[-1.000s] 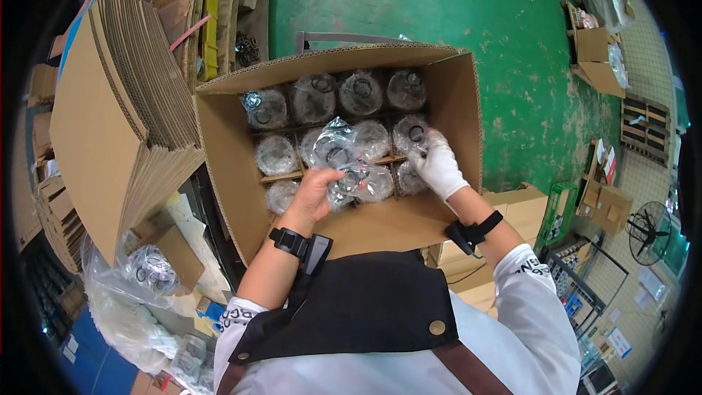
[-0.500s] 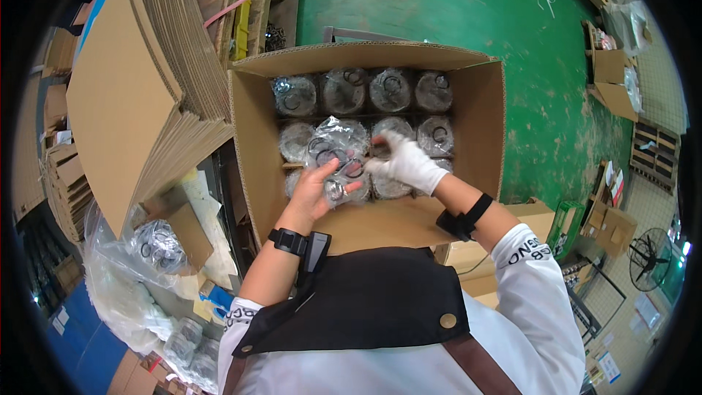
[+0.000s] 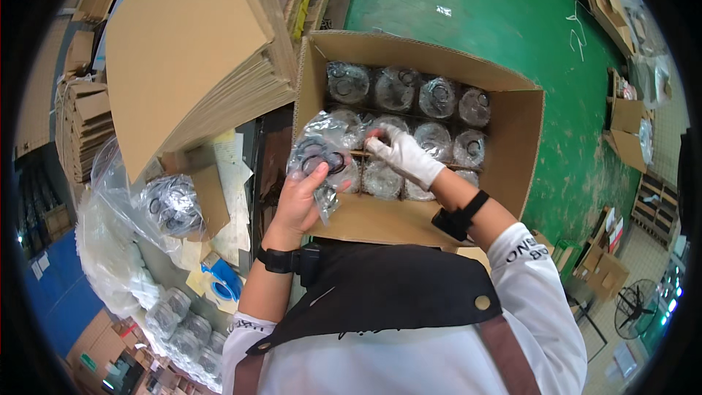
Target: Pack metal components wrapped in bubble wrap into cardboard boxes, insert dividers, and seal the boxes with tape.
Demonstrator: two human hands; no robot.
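Below me an open cardboard box [image 3: 523, 143] holds rows of round, clear-wrapped items [image 3: 437, 97], with black rings in small bags lying on top of several of them. Over the box's near left corner, my bare left hand [image 3: 298, 201] grips a bunch of clear plastic bags with black rings [image 3: 316, 152], thumb pressed on them. My right hand [image 3: 406, 155], in a white glove with bare fingertips, hovers above the middle row. Its fingers are curled together in a pinch, and whatever sits between them is too small to make out.
A tall stack of flat cardboard sheets [image 3: 186, 51] leans beside the box at the left. On the left table are another pile of ringed bags [image 3: 172, 205], a blue tape dispenser [image 3: 221, 278] and more wrapped items [image 3: 179, 322]. Green floor [image 3: 482, 14] lies beyond the box.
The view has shifted, so the box now appears further right. My left hand has drawn the bags away to the left, and my right hand's fingers have curled together over the box.
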